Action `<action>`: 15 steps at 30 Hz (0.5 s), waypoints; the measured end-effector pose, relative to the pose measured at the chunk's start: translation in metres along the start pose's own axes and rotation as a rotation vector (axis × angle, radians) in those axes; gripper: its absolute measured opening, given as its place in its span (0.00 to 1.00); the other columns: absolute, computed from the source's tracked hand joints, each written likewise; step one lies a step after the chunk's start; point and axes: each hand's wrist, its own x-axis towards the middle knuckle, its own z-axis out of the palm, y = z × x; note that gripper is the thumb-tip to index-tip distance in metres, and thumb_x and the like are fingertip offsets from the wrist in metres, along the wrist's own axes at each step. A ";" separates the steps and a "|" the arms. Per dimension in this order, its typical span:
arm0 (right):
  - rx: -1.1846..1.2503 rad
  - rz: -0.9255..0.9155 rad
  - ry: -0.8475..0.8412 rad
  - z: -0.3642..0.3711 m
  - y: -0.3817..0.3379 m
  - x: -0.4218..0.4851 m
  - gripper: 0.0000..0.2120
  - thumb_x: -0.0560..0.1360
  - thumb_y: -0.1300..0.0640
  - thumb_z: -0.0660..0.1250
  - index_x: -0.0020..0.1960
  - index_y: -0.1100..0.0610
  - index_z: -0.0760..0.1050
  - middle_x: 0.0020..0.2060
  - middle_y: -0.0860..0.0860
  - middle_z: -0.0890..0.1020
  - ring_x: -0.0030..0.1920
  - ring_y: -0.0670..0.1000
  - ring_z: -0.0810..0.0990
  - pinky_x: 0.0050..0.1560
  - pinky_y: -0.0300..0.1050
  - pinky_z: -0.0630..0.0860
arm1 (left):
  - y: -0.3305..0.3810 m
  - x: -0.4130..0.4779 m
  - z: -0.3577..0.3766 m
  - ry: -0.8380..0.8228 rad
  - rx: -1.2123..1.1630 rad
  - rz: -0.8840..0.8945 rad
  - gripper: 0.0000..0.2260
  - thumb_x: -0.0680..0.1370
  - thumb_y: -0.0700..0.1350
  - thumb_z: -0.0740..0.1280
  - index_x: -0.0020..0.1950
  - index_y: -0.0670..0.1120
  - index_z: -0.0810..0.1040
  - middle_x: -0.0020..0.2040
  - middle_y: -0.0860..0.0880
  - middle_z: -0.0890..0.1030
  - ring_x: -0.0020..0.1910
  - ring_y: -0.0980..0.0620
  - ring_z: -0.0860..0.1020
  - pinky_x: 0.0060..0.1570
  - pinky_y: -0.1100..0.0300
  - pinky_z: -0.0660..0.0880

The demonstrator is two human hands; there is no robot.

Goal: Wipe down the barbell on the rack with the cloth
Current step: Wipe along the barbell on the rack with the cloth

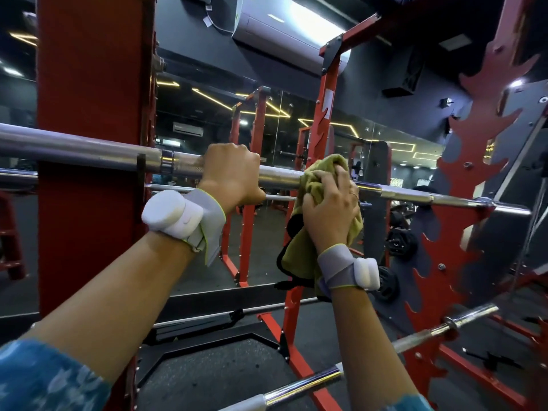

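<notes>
Presently, the only label in my feed is a pale rectangular sticker [327, 103] on the far red steel upright [324, 137]. Its print is too small for me to read.

Left grip: the left hand [232, 173] is wrapped overhand round the long chromed steel barbell [280, 174]. The fingers curl over the top of the shaft, just right of the collar where the thicker sleeve begins.

Right grip: the right hand [330, 210] is clenched on the crumpled olive-green cloth [318, 170]. Its fingers dig into the folds and press the bunched upper part against the shaft. The loose remainder hangs down past the wrist. The two hands sit near each other, with a short stretch of bare chrome between them.

Location: the barbell lies roughly level across the rack. It passes in front of the broad near red post [89, 99] at left and reaches the flame-cut red side plate [462, 203] at right.

Each wrist carries a grey strap with a white plastic module, left [172, 213] and right [366, 274]. A blue patterned sleeve [44, 378] covers the left upper arm. A second chrome bar [305, 384] lies low at right.
</notes>
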 end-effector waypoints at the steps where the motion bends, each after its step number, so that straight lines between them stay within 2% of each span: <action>1: -0.025 -0.082 -0.002 0.000 -0.001 -0.002 0.18 0.71 0.58 0.63 0.60 0.55 0.75 0.69 0.54 0.68 0.67 0.63 0.64 0.64 0.65 0.61 | 0.004 0.005 -0.001 -0.012 -0.023 0.030 0.15 0.72 0.58 0.66 0.49 0.47 0.77 0.40 0.47 0.75 0.42 0.46 0.76 0.40 0.56 0.66; 3: -0.054 -0.222 0.023 0.005 0.002 -0.009 0.19 0.68 0.53 0.59 0.55 0.56 0.78 0.63 0.57 0.74 0.61 0.66 0.70 0.56 0.66 0.67 | 0.012 0.012 0.000 -0.030 -0.074 0.071 0.15 0.72 0.56 0.66 0.51 0.46 0.77 0.44 0.46 0.77 0.46 0.46 0.78 0.40 0.57 0.67; 5: -0.043 -0.237 0.067 0.006 0.009 -0.011 0.19 0.67 0.52 0.58 0.53 0.56 0.79 0.61 0.57 0.76 0.58 0.66 0.73 0.52 0.66 0.71 | 0.018 0.020 0.003 -0.047 -0.089 0.089 0.16 0.72 0.56 0.66 0.52 0.46 0.78 0.43 0.46 0.76 0.44 0.46 0.77 0.40 0.57 0.68; 8: -0.008 -0.095 0.099 0.002 0.015 -0.007 0.18 0.67 0.54 0.59 0.54 0.55 0.79 0.64 0.54 0.74 0.60 0.63 0.71 0.55 0.66 0.70 | 0.025 0.030 0.003 -0.085 -0.099 0.092 0.16 0.72 0.57 0.66 0.52 0.47 0.77 0.40 0.48 0.73 0.42 0.47 0.75 0.43 0.56 0.73; 11: 0.012 0.077 0.054 -0.003 0.010 0.009 0.22 0.66 0.53 0.57 0.57 0.54 0.77 0.67 0.51 0.70 0.63 0.60 0.67 0.62 0.61 0.65 | 0.031 0.040 0.005 -0.122 -0.088 0.115 0.17 0.72 0.57 0.65 0.53 0.47 0.77 0.39 0.49 0.72 0.40 0.48 0.74 0.42 0.55 0.72; 13: -0.023 0.077 0.028 -0.008 0.002 0.019 0.22 0.66 0.52 0.56 0.58 0.54 0.77 0.67 0.49 0.69 0.63 0.60 0.67 0.62 0.61 0.64 | 0.033 0.043 0.006 -0.158 -0.103 0.101 0.17 0.72 0.56 0.66 0.54 0.46 0.76 0.39 0.48 0.73 0.39 0.48 0.73 0.41 0.55 0.71; 15: -0.064 -0.003 -0.004 -0.008 -0.001 0.019 0.18 0.70 0.55 0.60 0.58 0.54 0.77 0.66 0.49 0.71 0.63 0.60 0.67 0.62 0.61 0.63 | 0.034 0.043 0.008 -0.172 -0.138 0.082 0.15 0.73 0.53 0.66 0.54 0.45 0.76 0.38 0.48 0.72 0.39 0.48 0.72 0.39 0.55 0.70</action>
